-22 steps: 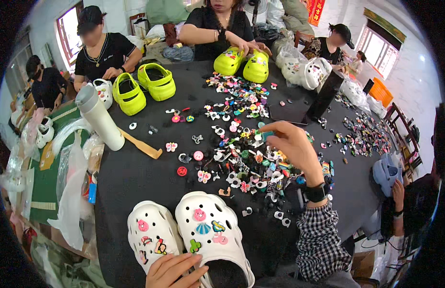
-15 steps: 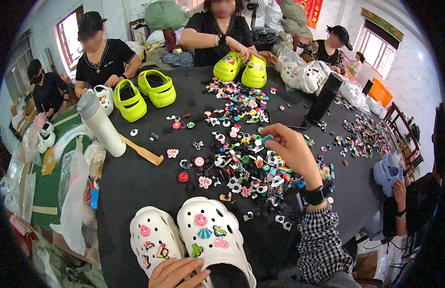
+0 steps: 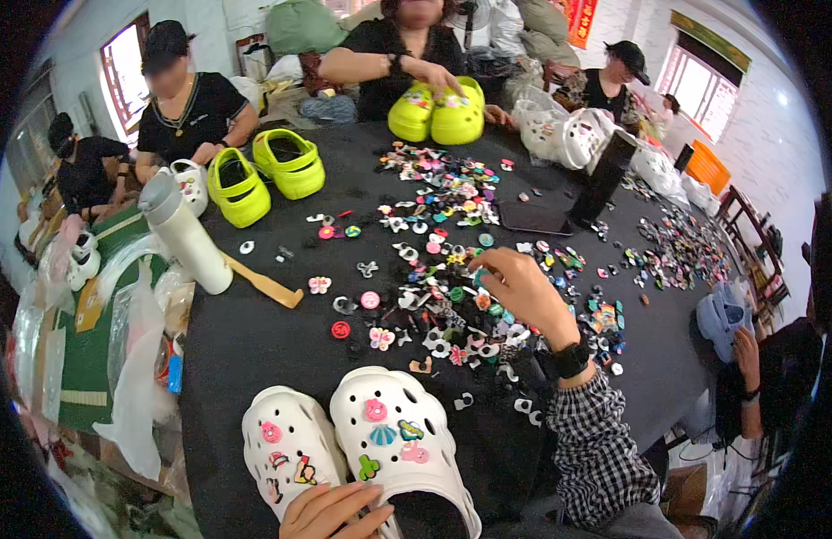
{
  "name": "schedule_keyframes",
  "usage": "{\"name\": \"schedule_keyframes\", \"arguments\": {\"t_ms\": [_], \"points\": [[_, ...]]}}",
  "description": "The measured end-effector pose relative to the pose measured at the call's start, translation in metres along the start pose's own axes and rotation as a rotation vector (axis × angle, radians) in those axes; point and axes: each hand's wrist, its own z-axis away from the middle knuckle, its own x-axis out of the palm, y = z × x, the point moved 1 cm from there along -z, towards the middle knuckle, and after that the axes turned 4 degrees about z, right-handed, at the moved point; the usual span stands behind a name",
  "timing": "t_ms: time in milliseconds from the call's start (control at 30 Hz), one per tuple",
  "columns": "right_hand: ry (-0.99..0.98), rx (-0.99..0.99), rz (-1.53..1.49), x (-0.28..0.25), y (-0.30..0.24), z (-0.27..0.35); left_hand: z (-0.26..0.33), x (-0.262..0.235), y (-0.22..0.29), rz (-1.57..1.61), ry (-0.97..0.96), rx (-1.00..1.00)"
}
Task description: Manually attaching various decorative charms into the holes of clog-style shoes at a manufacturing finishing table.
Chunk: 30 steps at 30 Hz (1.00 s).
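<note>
Two white clogs (image 3: 393, 440) lie side by side at the near edge, toes away from me, with colourful shoe charms in their holes. My left hand (image 3: 335, 512) grips the clogs near their openings; its fingers lie across the inner sides and its thumb is hidden. Over the loose pile of shoe charms (image 3: 461, 346) my right hand (image 3: 523, 292) is bent, thumb and fingers pinched together. A teal bit, apparently a charm (image 3: 478, 277), shows at its fingertips, partly covered. Pink charms, a green cactus and a blue shell sit on the right clog.
A white bottle (image 3: 187, 234) and a wooden stick (image 3: 263, 281) stand left. Lime clogs (image 3: 290, 164) are beyond them; a co-worker across handles another lime pair (image 3: 435, 115). A black cylinder (image 3: 604, 180) and a phone (image 3: 534, 218) lie to the right. Another person's hand holds a blue clog (image 3: 726, 322).
My right hand has moved slightly left and down toward the pile, with the teal piece at its fingertips. My left hand stays on the clogs. The co-worker across has shifted the lime clogs.
</note>
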Motion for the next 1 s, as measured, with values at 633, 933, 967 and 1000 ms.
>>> {"name": "schedule_keyframes", "arguments": {"t_ms": [633,933,967,1000], "points": [[0.028,-0.136,-0.083,0.014,-0.005,-0.007,0.000,0.001,0.001,-0.025,-0.023,-0.018],[0.022,-0.047,0.032,-0.009,0.014,0.004,0.001,0.002,0.002,-0.027,-0.020,-0.037],[0.000,-0.059,-0.004,-0.006,0.012,0.004,0.000,0.001,0.003,-0.024,-0.022,-0.041],[-0.021,-0.072,-0.040,-0.003,0.010,0.004,0.000,0.001,0.003,-0.020,-0.023,-0.045]]}}
